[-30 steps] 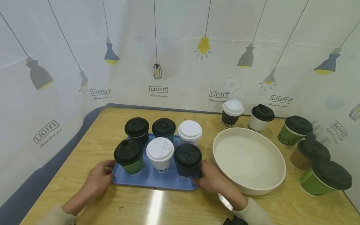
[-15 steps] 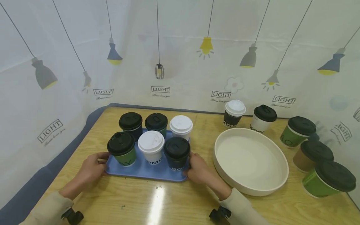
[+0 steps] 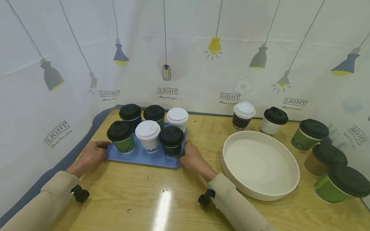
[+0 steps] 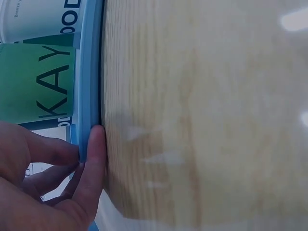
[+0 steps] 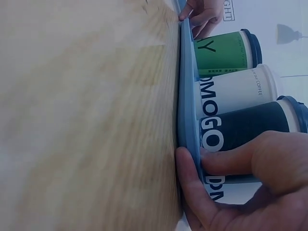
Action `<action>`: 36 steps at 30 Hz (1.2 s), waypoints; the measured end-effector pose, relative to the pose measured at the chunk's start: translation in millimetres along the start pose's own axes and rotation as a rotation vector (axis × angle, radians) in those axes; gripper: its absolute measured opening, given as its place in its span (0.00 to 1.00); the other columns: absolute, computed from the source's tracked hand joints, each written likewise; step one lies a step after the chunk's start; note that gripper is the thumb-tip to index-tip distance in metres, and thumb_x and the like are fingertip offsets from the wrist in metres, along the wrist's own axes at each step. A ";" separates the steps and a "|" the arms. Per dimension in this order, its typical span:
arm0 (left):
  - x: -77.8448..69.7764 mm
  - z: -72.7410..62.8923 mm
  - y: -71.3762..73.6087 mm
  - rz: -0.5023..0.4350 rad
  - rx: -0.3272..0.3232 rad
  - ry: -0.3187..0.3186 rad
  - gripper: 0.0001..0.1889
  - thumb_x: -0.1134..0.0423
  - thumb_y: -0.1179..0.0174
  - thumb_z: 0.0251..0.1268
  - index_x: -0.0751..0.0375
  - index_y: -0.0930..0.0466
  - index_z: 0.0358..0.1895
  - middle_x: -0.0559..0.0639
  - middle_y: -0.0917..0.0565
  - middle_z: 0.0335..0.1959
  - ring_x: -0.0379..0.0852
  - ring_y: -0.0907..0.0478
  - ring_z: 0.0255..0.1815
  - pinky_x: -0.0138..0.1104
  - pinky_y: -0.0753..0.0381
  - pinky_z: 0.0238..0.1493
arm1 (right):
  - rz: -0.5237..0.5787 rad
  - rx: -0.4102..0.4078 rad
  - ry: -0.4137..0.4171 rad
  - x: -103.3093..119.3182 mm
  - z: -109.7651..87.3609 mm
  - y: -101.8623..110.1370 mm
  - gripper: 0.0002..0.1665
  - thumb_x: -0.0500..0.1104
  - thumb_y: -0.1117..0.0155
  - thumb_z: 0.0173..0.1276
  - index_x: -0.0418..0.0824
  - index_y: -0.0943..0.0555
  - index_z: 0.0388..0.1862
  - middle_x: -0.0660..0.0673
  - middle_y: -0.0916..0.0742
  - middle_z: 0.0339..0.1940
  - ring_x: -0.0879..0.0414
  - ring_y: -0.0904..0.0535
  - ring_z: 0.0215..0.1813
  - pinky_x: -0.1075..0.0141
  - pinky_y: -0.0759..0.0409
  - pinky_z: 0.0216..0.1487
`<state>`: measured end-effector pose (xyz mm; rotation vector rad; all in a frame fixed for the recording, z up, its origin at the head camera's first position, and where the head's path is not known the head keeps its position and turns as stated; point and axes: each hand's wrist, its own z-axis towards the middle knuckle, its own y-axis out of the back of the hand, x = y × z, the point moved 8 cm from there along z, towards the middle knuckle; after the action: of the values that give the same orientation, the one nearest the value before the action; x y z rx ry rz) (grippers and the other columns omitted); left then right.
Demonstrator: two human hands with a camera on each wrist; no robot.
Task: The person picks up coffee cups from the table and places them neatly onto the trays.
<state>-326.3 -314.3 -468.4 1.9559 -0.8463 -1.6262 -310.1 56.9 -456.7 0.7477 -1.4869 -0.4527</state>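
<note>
A blue tray (image 3: 138, 158) carries several lidded paper coffee cups in two rows. In front stand a green cup with a black lid (image 3: 120, 136), a white cup with a white lid (image 3: 148, 136) and a dark cup with a black lid (image 3: 171, 141). Behind them are two black-lidded cups and a white-lidded cup (image 3: 177, 118). My left hand (image 3: 91, 157) pinches the tray's left front corner, thumb and fingers on either side of the rim in the left wrist view. At the right front corner, my right hand (image 3: 193, 158) grips the rim likewise, its thumb close to the dark cup.
A round cream dish (image 3: 260, 163) sits right of the tray. Behind and beyond it stand several more lidded cups, among them a black cup with a white lid (image 3: 243, 116) and a large green cup (image 3: 341, 184). A printed curtain (image 3: 196, 70) hangs behind the table.
Both hands have moved the tray with its cups away from the table's front, toward the back left. The dish and the cups at the right stay where they were.
</note>
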 end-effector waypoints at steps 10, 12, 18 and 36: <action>10.4 26.4 9.1 -0.007 -0.075 0.081 0.32 0.72 0.52 0.64 0.78 0.36 0.74 0.78 0.30 0.68 0.60 0.19 0.56 0.30 0.10 0.41 | 0.028 -0.058 -0.021 0.5 36.6 0.3 0.24 0.32 0.27 0.58 0.27 0.23 0.53 0.35 0.12 0.40 0.49 0.17 0.36 0.63 0.15 0.39; 11.3 30.5 10.7 -0.006 -0.086 0.091 0.32 0.72 0.52 0.65 0.77 0.36 0.74 0.78 0.30 0.68 0.59 0.19 0.55 0.29 0.11 0.40 | 0.056 -0.067 -0.028 -1.2 42.6 -0.5 0.26 0.32 0.28 0.60 0.26 0.23 0.56 0.36 0.10 0.40 0.50 0.15 0.34 0.64 0.14 0.38; 13.8 37.3 14.6 -0.041 -0.105 0.098 0.31 0.72 0.51 0.66 0.77 0.35 0.73 0.78 0.29 0.67 0.51 0.16 0.47 0.28 0.11 0.37 | 0.079 -0.058 -0.019 -2.8 52.2 -3.7 0.32 0.34 0.27 0.62 0.25 0.24 0.64 0.34 0.09 0.43 0.49 0.13 0.40 0.63 0.12 0.44; 24.9 42.1 23.5 -0.176 -0.152 0.137 0.27 0.70 0.49 0.73 0.79 0.35 0.73 0.77 0.28 0.66 0.33 0.17 0.31 0.29 0.10 0.38 | 0.135 -0.059 0.012 -0.4 59.9 -8.4 0.32 0.35 0.28 0.66 0.27 0.25 0.67 0.34 0.09 0.42 0.60 0.16 0.24 0.70 0.17 0.30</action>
<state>-368.6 -346.8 -477.9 2.0532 -0.4949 -1.5801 -367.5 41.3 -467.1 0.5984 -1.4964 -0.3867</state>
